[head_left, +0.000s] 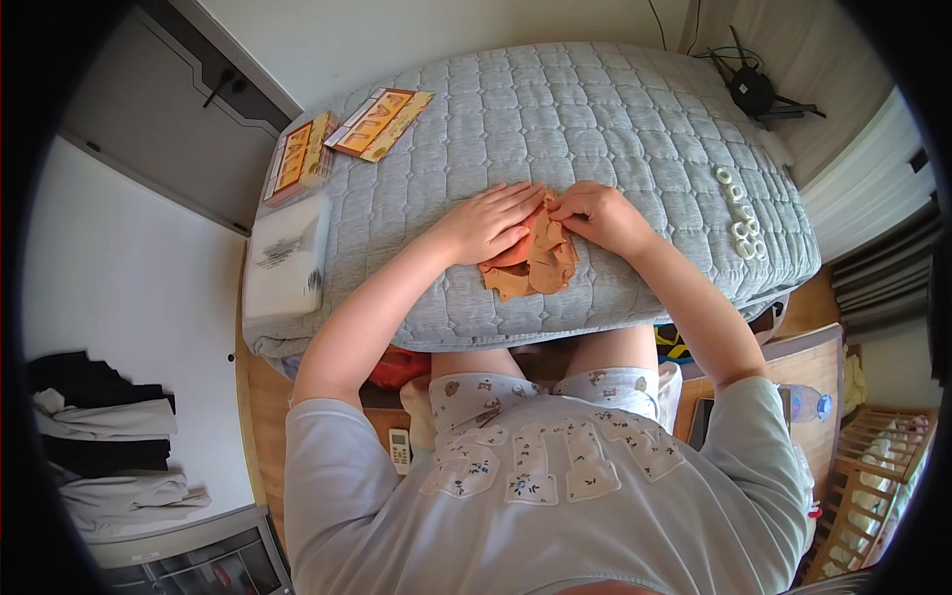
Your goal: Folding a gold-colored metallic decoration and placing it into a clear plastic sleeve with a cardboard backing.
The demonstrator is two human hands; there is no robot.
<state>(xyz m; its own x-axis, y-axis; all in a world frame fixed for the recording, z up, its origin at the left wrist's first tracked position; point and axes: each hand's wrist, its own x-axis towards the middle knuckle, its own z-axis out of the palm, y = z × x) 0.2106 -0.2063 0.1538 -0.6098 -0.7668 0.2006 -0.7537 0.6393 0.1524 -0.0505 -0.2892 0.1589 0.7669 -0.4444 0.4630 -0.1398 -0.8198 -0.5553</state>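
Observation:
A small heap of orange and tan cut-out pieces point(547, 263), thin like paper or card, lies on the grey quilted mattress point(446, 307) in front of me. My left hand point(486, 224) rests flat over its left side, fingers stretched out together toward the upper right. At the upper right edge of the heap, my right hand point(605, 218) pinches a piece between thumb and bent fingers. The pieces overlap, and some are hidden under my left palm.
At the far left lie an orange printed pack point(301, 157), another flat one point(379, 123) and a clear-wrapped white stack point(288, 258). Several white rings point(744, 226) sit near the right edge. A black router-like device point(751, 91) stands at the far right corner.

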